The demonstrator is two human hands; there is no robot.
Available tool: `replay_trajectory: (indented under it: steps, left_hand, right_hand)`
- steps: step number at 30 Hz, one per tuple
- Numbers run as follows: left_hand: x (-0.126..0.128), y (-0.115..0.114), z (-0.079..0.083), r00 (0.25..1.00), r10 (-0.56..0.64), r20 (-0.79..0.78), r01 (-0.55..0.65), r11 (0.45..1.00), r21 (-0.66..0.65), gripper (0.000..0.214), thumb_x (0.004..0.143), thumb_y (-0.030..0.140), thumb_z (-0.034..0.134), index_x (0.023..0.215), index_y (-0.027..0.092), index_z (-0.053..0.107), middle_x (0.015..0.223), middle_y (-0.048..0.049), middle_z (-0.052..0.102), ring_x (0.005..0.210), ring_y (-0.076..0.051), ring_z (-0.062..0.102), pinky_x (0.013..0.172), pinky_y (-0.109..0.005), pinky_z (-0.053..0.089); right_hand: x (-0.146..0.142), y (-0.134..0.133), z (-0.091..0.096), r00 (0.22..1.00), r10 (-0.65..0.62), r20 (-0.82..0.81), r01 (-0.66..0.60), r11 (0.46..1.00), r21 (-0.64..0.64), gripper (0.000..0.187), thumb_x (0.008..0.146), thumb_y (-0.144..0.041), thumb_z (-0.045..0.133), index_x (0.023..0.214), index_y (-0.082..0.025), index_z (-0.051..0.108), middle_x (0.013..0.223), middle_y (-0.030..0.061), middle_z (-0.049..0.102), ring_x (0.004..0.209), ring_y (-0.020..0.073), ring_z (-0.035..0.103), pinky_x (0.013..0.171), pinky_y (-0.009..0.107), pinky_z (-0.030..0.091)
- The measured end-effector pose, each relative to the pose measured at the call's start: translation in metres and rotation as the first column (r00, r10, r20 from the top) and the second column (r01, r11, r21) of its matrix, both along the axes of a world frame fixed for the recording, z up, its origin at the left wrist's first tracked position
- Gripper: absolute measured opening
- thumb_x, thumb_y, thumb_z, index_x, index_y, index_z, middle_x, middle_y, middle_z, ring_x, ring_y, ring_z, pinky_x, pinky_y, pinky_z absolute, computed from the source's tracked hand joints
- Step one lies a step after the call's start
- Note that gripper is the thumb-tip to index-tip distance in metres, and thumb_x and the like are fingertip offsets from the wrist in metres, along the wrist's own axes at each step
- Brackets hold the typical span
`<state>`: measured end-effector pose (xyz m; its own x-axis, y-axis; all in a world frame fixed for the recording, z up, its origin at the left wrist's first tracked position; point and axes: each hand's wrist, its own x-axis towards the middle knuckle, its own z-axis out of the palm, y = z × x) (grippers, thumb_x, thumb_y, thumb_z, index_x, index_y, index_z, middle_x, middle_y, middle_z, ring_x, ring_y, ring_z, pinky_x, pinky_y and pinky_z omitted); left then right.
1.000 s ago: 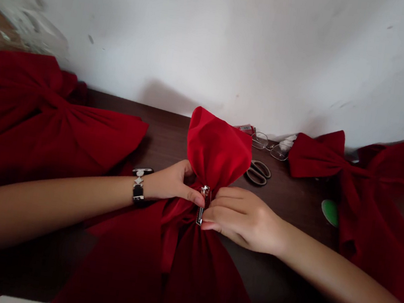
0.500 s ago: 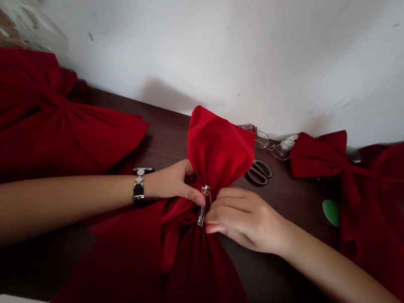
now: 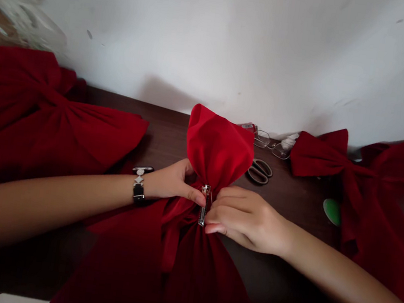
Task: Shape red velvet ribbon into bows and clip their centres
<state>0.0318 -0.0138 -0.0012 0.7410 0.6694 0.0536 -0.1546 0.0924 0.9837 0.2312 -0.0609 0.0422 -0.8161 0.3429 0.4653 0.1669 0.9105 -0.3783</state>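
Note:
A large red fabric bow (image 3: 219, 149) stands on its side in front of me, its upper loop fanned out and its middle gathered tight. Over that gathered middle lies a metal hair clip (image 3: 202, 213), upright in view. My left hand (image 3: 178, 183) is closed around the bow's middle from the left, thumb pressing on the clip; its other fingers are mostly behind the cloth. My right hand (image 3: 240, 217) is closed at the right of the clip, fingers curled in against the gathered cloth. A thin line shows between clip and fingers; what the fingertips pinch is hidden.
More red bows (image 3: 54, 100) lie at left, and another bow (image 3: 343, 164) lies at right. Behind my right hand are scissors (image 3: 259, 171) and eyeglasses (image 3: 280, 150). A green round object (image 3: 332, 211) lies on the dark table (image 3: 167, 131), which meets a white wall (image 3: 218, 38).
Almost nothing differs. The view has shifted very slightly, and both hands keep the same hold at the bow's middle.

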Motion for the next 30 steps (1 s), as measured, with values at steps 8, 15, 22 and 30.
replay_trajectory:
  steps: [8, 15, 22, 30]
  left_hand:
    - [0.0, 0.0, -0.002, 1.0, -0.017, 0.021, 0.016, 0.998, 0.066, 0.051, 0.062, 0.033, 0.085, 0.102, 0.011, 0.062, 0.101, -0.0102, 0.072, 0.099, -0.023, 0.066, 0.094, -0.038, 0.046]
    - [0.001, -0.001, 0.0, 1.0, 0.008, -0.003, -0.007, 0.999, 0.042, 0.052, 0.059, 0.034, 0.086, 0.099, 0.012, 0.062, 0.104, -0.0089, 0.072, 0.101, -0.023, 0.065, 0.097, -0.038, 0.045]
    - [0.001, 0.0, -0.001, 1.0, 0.005, -0.007, -0.005, 1.0, 0.001, 0.051, 0.058, 0.042, 0.085, 0.094, 0.012, 0.065, 0.097, -0.0083, 0.073, 0.097, -0.022, 0.066, 0.096, -0.037, 0.046]
    - [0.001, 0.001, 0.001, 0.999, 0.042, 0.024, -0.042, 0.999, 0.027, 0.041, 0.061, 0.036, 0.085, 0.088, 0.012, 0.066, 0.085, -0.0038, 0.072, 0.084, -0.016, 0.066, 0.088, -0.031, 0.049]
  right_hand:
    - [-0.002, -0.002, 0.003, 0.999, -0.037, 0.028, 0.038, 0.999, -0.027, 0.037, 0.1, -0.031, 0.036, 0.078, -0.013, 0.06, 0.068, 0.005, 0.06, 0.066, 0.0126, 0.051, 0.064, 0.024, 0.044]
    - [-0.003, -0.004, -0.002, 0.994, -0.095, 0.045, 0.084, 0.977, 0.194, 0.029, 0.097, -0.025, 0.045, 0.075, -0.014, 0.059, 0.066, 0.0033, 0.059, 0.064, 0.0132, 0.051, 0.064, 0.026, 0.044]
    - [-0.003, -0.004, -0.012, 0.983, -0.153, -0.104, 0.158, 0.986, 0.043, 0.014, 0.092, -0.026, 0.056, 0.084, -0.015, 0.059, 0.07, 0.0024, 0.063, 0.064, 0.011, 0.056, 0.061, 0.023, 0.044]
    - [-0.009, -0.01, -0.021, 0.885, -0.389, -0.257, 0.325, 0.91, -0.257, 0.025, 0.08, -0.03, 0.072, 0.066, -0.015, 0.057, 0.056, -0.0029, 0.058, 0.049, 0.0053, 0.049, 0.051, 0.017, 0.039]
